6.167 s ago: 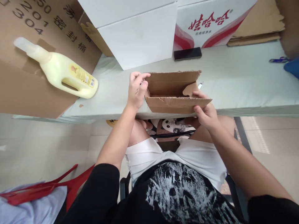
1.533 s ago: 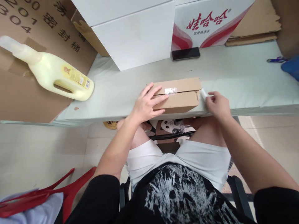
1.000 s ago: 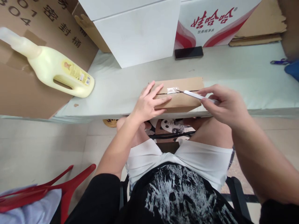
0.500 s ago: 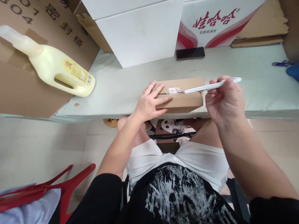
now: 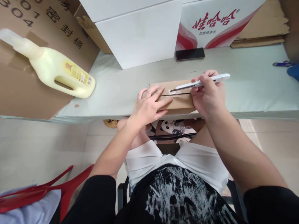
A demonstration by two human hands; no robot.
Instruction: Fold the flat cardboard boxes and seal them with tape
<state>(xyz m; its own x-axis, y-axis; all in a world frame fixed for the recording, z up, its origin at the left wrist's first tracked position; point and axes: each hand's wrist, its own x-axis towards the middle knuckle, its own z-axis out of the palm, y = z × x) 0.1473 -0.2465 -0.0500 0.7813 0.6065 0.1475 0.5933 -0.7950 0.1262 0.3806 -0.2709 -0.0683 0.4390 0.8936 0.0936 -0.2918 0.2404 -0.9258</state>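
A small brown cardboard box (image 5: 181, 105) lies on the cloth-covered table near its front edge. A dark seam runs along its top, with a short strip of clear tape (image 5: 177, 94) across it. My left hand (image 5: 148, 105) rests on the box's left part, fingers spread. In my right hand (image 5: 209, 93), closed around the handle, is a white utility knife (image 5: 220, 77). Its blade points left, and the tip is at the tape by the seam; whether it touches the tape I cannot tell. The right end of the box is partly hidden behind my right hand.
Behind the box stand a white carton (image 5: 140, 37) and a red-and-white printed carton (image 5: 210, 25), with a black phone (image 5: 190, 54) before them. A yellow bottle (image 5: 56, 68) is at left beside a large cardboard box (image 5: 28, 90). A red chair (image 5: 65, 186) stands lower left.
My right hand has moved left, bringing the knife over the box, with its tip shifted left along the tape. My left hand stays on the box, its upper fingers drawn back slightly.
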